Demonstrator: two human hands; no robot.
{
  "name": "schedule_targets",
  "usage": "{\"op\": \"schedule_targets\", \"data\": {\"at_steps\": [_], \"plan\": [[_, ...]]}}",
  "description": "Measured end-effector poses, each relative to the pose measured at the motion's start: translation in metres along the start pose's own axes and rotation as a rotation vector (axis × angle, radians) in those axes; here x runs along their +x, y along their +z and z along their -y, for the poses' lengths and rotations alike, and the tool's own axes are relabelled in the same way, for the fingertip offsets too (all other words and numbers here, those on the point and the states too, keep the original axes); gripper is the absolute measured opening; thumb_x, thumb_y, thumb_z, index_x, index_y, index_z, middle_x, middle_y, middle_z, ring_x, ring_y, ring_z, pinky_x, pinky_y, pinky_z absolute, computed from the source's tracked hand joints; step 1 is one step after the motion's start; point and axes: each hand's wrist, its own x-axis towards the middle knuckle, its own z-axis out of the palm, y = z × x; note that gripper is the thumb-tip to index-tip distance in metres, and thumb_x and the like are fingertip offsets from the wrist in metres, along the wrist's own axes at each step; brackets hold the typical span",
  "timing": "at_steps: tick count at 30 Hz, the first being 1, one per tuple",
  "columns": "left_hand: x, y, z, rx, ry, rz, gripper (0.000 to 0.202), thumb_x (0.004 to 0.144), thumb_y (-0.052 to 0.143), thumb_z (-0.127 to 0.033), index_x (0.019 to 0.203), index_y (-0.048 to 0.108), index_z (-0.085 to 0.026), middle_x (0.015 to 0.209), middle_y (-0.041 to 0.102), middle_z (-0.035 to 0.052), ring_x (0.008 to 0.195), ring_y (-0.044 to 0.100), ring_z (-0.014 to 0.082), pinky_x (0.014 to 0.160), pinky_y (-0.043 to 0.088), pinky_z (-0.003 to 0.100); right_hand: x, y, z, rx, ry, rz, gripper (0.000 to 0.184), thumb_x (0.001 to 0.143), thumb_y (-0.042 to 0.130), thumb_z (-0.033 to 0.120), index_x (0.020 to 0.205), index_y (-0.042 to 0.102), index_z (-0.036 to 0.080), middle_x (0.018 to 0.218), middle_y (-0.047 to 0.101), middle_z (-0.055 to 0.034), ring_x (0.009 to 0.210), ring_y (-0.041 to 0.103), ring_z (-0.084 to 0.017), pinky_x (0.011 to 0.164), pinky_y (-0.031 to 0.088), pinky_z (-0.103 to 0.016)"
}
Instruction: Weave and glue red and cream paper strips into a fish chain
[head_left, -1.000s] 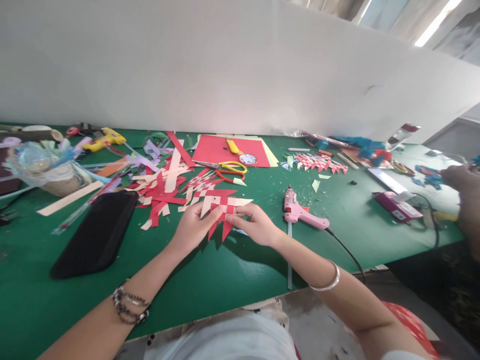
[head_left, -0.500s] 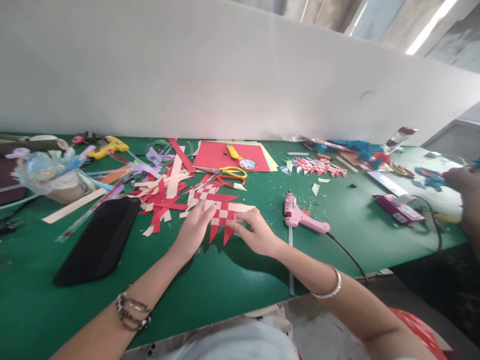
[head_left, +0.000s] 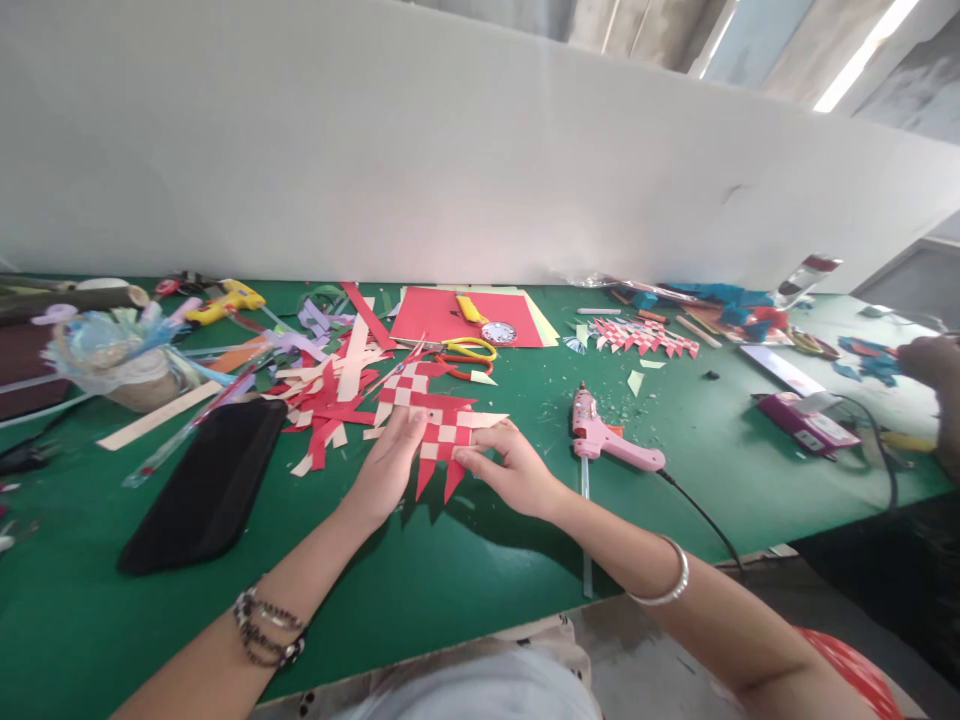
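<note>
Both hands hold a red and cream woven paper piece [head_left: 444, 433] just above the green table, its pointed red strip ends hanging toward me. My left hand [head_left: 391, 462] is closed on its left side, thumb on top. At the right edge, my right hand [head_left: 511, 465] pinches it between thumb and fingers. The fingers beneath the paper are hidden. Loose red and cream paper strips [head_left: 330, 405] lie in a heap left of the piece. Scissors with yellow and orange handles [head_left: 469, 350] rest just beyond it.
A pink glue gun [head_left: 611, 440] with its cord lies to the right, a black pouch [head_left: 202, 490] to the left. Red paper sheets [head_left: 427, 315] and another woven piece [head_left: 645, 337] are at the back. A co-worker's hand [head_left: 934, 370] shows at the right edge.
The woven piece has tilted slightly, showing more of its checkered far part. Both hands keep their hold on it. The whole view has shifted a little.
</note>
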Motion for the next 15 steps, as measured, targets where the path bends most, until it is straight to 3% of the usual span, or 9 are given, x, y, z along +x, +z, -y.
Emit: {"op": "schedule_targets", "data": {"at_steps": [6,9,15], "plan": [[-0.0013,0.0002,-0.0013,0.064,-0.001,-0.091,0.04,0.079,0.049,-0.056,0.101,0.061,-0.025,0.1,0.068,0.0049,0.115,0.052,0.025,0.089,0.045,0.035,0.0016,-0.0009,-0.0026,0.209,0.021,0.074,0.044,0.085,0.039,0.052,0.06,0.046,0.017,0.057,0.034,0.0035,0.055,0.03,-0.009,0.055,0.029,-0.023],[-0.0017,-0.0012,-0.0026,0.059,0.003,-0.063,0.037,0.08,0.048,-0.056,0.093,0.061,-0.024,0.091,0.068,0.0041,0.103,0.058,0.024,0.083,0.047,0.033,0.0011,-0.0002,-0.0041,0.298,0.02,0.101,0.043,0.085,0.04,0.051,0.06,0.046,0.017,0.057,0.032,0.0036,0.056,0.028,-0.009,0.053,0.027,-0.022],[-0.0037,-0.0038,-0.0047,0.095,-0.024,-0.03,0.035,0.078,0.051,-0.057,0.075,0.055,-0.022,0.074,0.061,-0.0006,0.076,0.058,0.0182,0.074,0.046,0.029,-0.0001,0.0008,-0.0057,0.227,0.022,0.104,0.041,0.085,0.044,0.043,0.055,0.039,0.017,0.056,0.027,0.0044,0.053,0.024,-0.007,0.05,0.023,-0.022]]}}
